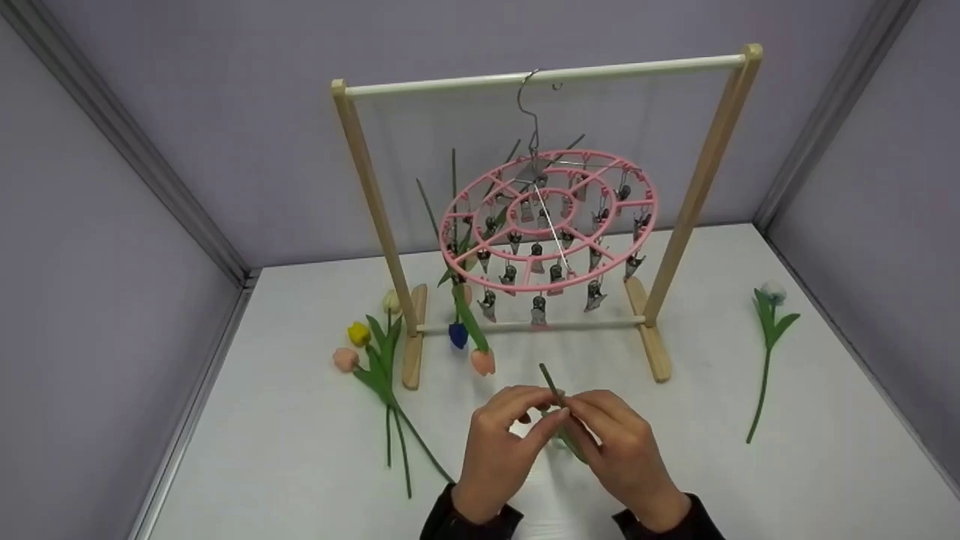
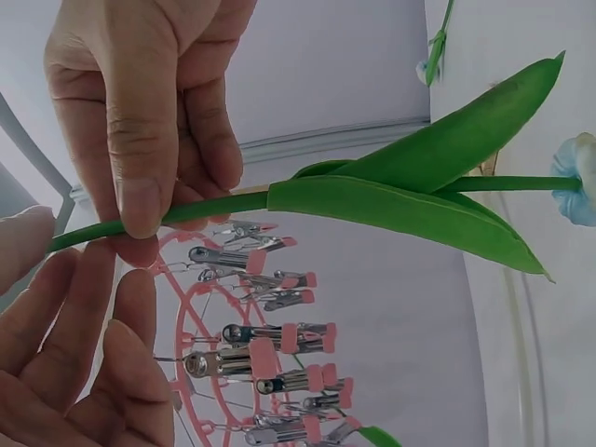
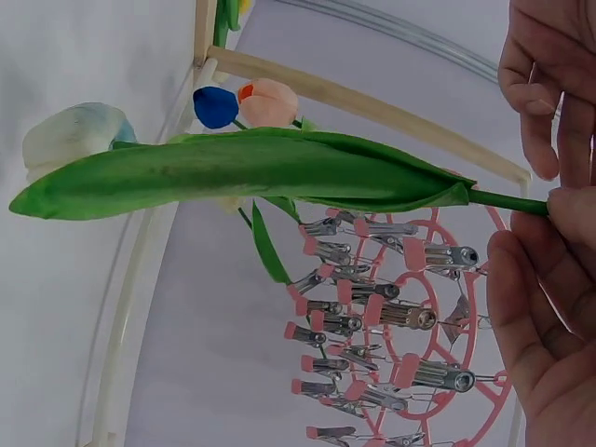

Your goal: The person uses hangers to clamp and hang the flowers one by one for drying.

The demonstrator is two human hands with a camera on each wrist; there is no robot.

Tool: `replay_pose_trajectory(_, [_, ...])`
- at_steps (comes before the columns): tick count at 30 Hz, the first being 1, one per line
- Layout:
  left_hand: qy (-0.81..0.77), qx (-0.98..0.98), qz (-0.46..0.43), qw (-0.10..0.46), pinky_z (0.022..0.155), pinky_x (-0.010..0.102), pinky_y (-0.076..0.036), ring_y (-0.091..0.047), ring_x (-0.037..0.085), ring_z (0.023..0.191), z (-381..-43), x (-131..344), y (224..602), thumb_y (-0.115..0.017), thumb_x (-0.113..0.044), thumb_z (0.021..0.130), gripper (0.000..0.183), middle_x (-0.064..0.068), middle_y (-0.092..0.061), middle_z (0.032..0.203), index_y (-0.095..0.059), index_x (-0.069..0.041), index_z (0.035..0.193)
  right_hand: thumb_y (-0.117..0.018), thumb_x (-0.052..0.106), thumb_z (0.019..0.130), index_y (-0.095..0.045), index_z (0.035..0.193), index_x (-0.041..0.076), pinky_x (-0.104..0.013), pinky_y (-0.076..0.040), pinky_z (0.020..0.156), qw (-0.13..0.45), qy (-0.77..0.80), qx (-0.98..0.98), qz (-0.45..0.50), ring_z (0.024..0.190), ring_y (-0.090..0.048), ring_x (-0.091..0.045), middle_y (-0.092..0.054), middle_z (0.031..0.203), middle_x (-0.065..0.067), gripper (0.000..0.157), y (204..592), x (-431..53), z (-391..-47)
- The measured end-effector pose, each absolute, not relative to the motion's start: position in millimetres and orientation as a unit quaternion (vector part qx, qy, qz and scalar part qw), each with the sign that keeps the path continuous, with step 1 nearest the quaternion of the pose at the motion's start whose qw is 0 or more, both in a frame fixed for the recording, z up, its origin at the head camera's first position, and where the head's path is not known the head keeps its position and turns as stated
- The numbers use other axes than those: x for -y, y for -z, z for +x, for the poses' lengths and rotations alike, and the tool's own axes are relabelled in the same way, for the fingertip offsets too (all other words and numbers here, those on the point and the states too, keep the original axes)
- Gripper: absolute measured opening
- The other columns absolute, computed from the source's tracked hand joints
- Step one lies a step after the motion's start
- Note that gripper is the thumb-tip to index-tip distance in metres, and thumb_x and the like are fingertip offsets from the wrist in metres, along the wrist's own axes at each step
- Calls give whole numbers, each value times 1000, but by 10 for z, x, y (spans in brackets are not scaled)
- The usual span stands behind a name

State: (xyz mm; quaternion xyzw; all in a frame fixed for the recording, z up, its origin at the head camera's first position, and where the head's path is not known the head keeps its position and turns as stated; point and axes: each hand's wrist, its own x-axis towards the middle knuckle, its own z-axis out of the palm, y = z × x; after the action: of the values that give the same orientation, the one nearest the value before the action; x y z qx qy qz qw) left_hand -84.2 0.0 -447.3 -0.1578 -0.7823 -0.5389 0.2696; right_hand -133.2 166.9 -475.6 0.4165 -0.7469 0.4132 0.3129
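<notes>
Near the middle of the front edge of the surface [image 1: 262,465], the left hand [image 1: 499,431] and right hand [image 1: 622,442] met at one white-and-blue tulip [image 2: 382,212]. Each pinched its stem between thumb and fingers, the left nearer the tip, probably to steady something so thin; the tip stood free and the bloom pointed down. Toward the left edge lay a pink tulip [image 1: 345,360], a yellow tulip [image 1: 359,334] and a cream tulip [image 1: 391,301], stems crossing, perhaps grouped there to be out of the way. A pale-blue tulip [image 1: 772,292] lay alone near the right edge. Farther back, a peach tulip [image 1: 483,362] and a blue tulip [image 1: 458,336] hung bloom-down, seemingly clipped by their stems to a pink clip hanger [image 1: 525,289]. Its front clips [image 1: 538,309] partly blocked those behind. A metal hook [image 1: 535,120] over the wooden stand's [image 1: 367,180] top bar [image 1: 637,71] held the hanger off the surface
</notes>
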Motion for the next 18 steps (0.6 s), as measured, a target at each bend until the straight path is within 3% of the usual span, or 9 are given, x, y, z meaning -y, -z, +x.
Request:
replay_pose_trajectory(4, [526, 784, -155, 290, 71, 30, -49, -63, 10, 89, -855, 45, 4461, -67, -19, 95, 14, -6, -70, 103, -74, -19, 107, -66, 12, 96, -72, 111, 6, -19, -48, 81, 289, -433, 742, 422, 93, -64, -15, -65, 103, -3, 16, 4745, -1613, -1329])
replay_pose_trajectory(7, [513, 789, -150, 303, 71, 31, -49, -61, 8, 87, -853, 82, 4442, -68, -16, 95, 12, -5, -70, 100, -73, -17, 105, -73, -3, 87, -71, 115, 7, -19, -49, 84, 268, -455, 730, 433, 96, -64, -15, -65, 105, -2, 29, 4758, -1569, -1356])
replay_pose_trajectory(10, [512, 788, -138, 313, 71, 33, -48, -61, 8, 85, -823, 121, 4335, -68, -10, 94, 12, -4, -70, 98, -72, -15, 104, -70, -13, 84, -70, 118, 6, -21, -51, 83, 231, -498, 716, 432, 95, -66, -17, -68, 105, -3, 39, 4790, -1524, -1422])
replay_pose_trajectory(13, [514, 780, -130, 333, 70, 34, -47, -62, 11, 84, -801, 182, 4205, -69, -3, 92, 12, 1, -70, 96, -72, -9, 102, -62, -11, 92, -69, 121, 5, -24, -52, 82, 174, -532, 720, 410, 96, -67, -18, -70, 105, -3, 34, 4824, -1467, -1516])
replay_pose_trajectory(16, [513, 771, -120, 357, 67, 35, -47, -63, 12, 82, -832, 273, 4194, -71, 1, 89, 14, 2, -70, 93, -73, -8, 100, -57, 3, 100, -67, 126, 5, -28, -54, 83, 109, -534, 742, 391, 105, -66, -18, -69, 114, -4, 28, 4849, -1349, -1624])
replay_pose_trajectory(18, [512, 767, -115, 369, 66, 36, -47, -63, 13, 81, -868, 341, 4247, -72, 2, 88, 16, 2, -70, 93, -73, -8, 100, -56, 12, 103, -61, 133, 4, -34, -54, 85, 75, -518, 757, 391, 113, -63, -21, -65, 123, -8, 32, 4867, -1231, -1703])
